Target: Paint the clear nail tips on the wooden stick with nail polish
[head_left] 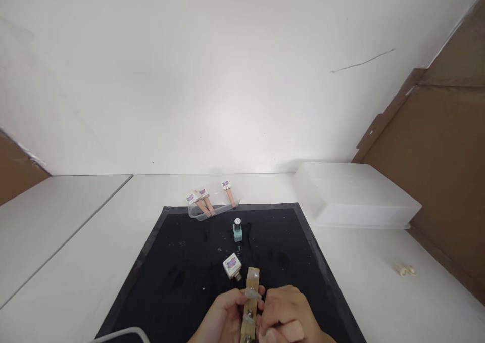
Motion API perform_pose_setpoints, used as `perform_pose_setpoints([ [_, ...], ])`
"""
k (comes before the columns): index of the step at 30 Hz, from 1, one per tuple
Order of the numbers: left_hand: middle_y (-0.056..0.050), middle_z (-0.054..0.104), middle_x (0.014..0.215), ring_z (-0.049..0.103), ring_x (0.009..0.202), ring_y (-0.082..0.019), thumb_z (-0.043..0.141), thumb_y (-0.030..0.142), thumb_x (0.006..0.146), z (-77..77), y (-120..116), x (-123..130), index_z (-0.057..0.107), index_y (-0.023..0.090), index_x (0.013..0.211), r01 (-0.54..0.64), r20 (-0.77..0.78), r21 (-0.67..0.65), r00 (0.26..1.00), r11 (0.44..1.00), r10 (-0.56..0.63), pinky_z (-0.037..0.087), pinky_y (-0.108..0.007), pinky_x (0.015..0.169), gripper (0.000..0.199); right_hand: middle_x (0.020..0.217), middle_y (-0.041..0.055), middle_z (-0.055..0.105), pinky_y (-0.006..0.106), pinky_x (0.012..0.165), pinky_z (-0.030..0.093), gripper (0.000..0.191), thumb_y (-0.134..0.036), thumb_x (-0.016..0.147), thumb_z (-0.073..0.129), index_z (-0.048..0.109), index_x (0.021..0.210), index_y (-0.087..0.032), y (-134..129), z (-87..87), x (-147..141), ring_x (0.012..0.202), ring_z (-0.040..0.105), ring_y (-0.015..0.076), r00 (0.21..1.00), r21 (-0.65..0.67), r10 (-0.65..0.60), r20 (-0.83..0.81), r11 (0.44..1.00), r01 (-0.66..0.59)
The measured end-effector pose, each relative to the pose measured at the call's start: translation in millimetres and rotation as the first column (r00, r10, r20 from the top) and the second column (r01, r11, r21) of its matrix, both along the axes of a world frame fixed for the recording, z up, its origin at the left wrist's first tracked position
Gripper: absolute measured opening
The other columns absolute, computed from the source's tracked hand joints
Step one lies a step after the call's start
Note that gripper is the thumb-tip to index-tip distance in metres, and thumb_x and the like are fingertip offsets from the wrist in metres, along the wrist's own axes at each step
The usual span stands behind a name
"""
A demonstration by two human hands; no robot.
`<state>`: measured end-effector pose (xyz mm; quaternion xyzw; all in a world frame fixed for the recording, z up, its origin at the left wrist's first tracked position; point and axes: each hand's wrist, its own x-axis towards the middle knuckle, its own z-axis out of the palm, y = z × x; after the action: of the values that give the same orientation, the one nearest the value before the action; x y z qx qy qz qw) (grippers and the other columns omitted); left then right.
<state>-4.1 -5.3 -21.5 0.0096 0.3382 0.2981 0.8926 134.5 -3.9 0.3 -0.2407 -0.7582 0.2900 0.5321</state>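
My left hand [227, 312] is wrapped round a narrow wooden block [250, 307] with metal screws and pale translucent pieces on it, at the bottom middle. Against the block's right side, my right hand [286, 312] is closed, with a pinkish-peach piece [293, 331] between its fingers, perhaps a bottle's handle; its far end is hidden. Just beyond the block, a square white bottle [232, 265] with a purple pattern lies on the black mat [170, 292], its neck bare. Farther back stands a small mint-green bottle [237, 232] with a white cap.
A clear tray [220, 212] at the mat's back edge holds several white bottles with peach handles. A white box [359, 196] sits at right, with small cream rings [405, 270] nearer. A grey curved rim [129, 330] shows at bottom left.
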Motion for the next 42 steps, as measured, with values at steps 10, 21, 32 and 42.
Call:
perform_pose_setpoints([
  [10,-0.002,0.061,0.062,0.054,0.051,-0.012,0.049,0.017,0.068,6.4,5,3,0.052,0.005,0.105,-0.080,-0.084,-0.052,0.994,0.995,0.075,0.037,-0.023,0.055,0.038,0.053,0.0029,0.063,0.021,0.049,0.038,0.052,-0.044,0.093,0.028,0.055,0.057,-0.019,-1,-7.5,6,0.046,0.057,0.0104,0.959,-0.040,0.220,0.181,0.975,-0.216],
  [21,-0.002,0.062,0.061,0.054,0.048,-0.013,0.048,0.018,0.070,6.7,6,0,0.051,0.005,0.108,-0.050,-0.091,-0.025,0.995,0.998,0.047,0.037,-0.025,0.053,0.040,0.060,0.0023,0.064,0.021,0.048,0.037,0.051,-0.037,0.095,0.021,0.062,0.071,-0.020,-3,-17.9,6,0.050,0.055,0.0099,0.917,0.066,0.210,0.339,0.967,-0.245],
  [32,-0.002,0.061,0.061,0.054,0.051,-0.013,0.049,0.017,0.068,7.0,5,1,0.053,0.004,0.103,-0.059,-0.154,-0.033,0.987,0.998,0.053,0.038,-0.025,0.056,0.037,0.048,-0.0009,0.055,0.020,0.045,0.034,0.063,-0.044,0.095,0.010,0.054,0.057,-0.020,-1,-25.0,3,0.041,0.049,0.0075,0.944,0.138,0.158,0.291,0.969,-0.205],
  [42,-0.002,0.061,0.061,0.054,0.050,-0.013,0.050,0.019,0.068,8.5,5,3,0.055,0.006,0.099,-0.074,-0.132,-0.021,0.989,0.997,0.071,0.037,-0.025,0.055,0.033,0.056,0.0011,0.061,0.021,0.046,0.036,0.054,-0.038,0.095,0.018,0.057,0.063,-0.020,-2,-14.6,2,0.047,0.051,0.0091,0.923,0.046,0.204,0.327,0.972,-0.231],
])
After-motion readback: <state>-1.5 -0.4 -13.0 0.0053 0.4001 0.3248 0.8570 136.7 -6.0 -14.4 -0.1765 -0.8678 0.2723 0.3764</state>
